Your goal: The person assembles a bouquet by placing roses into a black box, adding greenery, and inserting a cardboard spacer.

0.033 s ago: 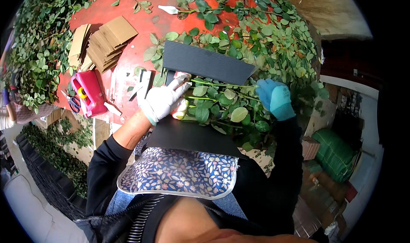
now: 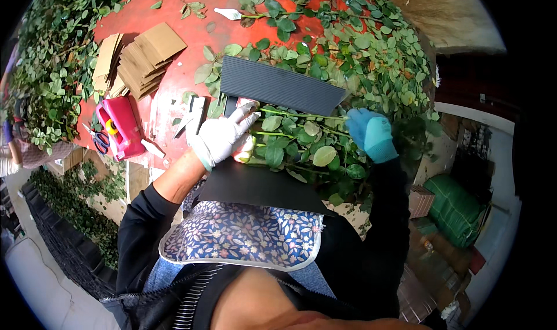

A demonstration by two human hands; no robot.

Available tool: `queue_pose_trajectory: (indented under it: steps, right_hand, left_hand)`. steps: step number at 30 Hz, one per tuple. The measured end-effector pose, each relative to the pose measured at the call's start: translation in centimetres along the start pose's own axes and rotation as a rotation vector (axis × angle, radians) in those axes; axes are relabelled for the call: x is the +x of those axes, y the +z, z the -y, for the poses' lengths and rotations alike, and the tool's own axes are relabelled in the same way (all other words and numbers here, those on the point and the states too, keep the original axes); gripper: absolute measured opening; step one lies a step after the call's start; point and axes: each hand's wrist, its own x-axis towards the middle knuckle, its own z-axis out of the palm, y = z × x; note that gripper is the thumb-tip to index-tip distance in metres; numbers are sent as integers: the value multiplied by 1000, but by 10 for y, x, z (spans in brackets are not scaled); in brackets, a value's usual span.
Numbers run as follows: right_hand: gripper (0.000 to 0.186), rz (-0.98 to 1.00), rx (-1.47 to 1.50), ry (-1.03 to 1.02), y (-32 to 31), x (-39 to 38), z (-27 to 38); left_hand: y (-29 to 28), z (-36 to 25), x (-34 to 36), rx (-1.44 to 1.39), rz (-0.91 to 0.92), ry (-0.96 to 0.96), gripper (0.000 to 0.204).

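Note:
My left hand (image 2: 219, 138), in a white glove, rests over several pale red-and-white rose blooms (image 2: 244, 148) with its fingers bent round them. Their green stems (image 2: 284, 113) run right among broad leaves. A ridged black sheet (image 2: 281, 84) stands behind the blooms, and a smooth black sheet (image 2: 255, 186) lies on the near side. At the right, my right hand (image 2: 371, 134), in a blue glove, is closed where a rose stem reaches its fingers; the fingers partly hide what they grip.
On the red table (image 2: 191, 34) lie brown cardboard pieces (image 2: 152, 57), a pink container (image 2: 120, 128), scissors (image 2: 100, 140) and a metal piece (image 2: 197, 114). Leafy stems (image 2: 377, 46) cover the far right. White-wrapped buds (image 2: 228, 13) lie at the back. A green sack (image 2: 455, 208) stands at the right.
My right hand has tilted very slightly, and the leaves beside it have shifted a little. My left hand stays on the blooms.

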Motion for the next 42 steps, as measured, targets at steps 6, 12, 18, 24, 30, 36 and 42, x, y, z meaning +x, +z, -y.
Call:
queue_pose_trajectory:
  steps: [6,12,18,24,30,36,42]
  right_hand:
    - [23,158,56,145,47,8,15]
    - [27,-1,221,158,47,5,16]
    - [44,-127,610,175,50,-8,4]
    - [50,-213,282,114,-2,-20,16]
    - [49,-101,333,98,-62,-25,80]
    - [54,16,328,-180,-49,25,146]
    - [61,119,154,-192,-39,44,158]
  left_hand:
    - [-1,3,4,-50,41,81,48]
    - [14,8,6,-2,51,73,59]
    - [19,12,7,-99,-58,102,54]
    - [12,9,-1,-196,-148,93,49]
    - [6,9,-5,-251,-175,237,45]
    - [18,2,-17,-232,-305,332,34]
    - [13,-24,-21,-190,-413,37,25]
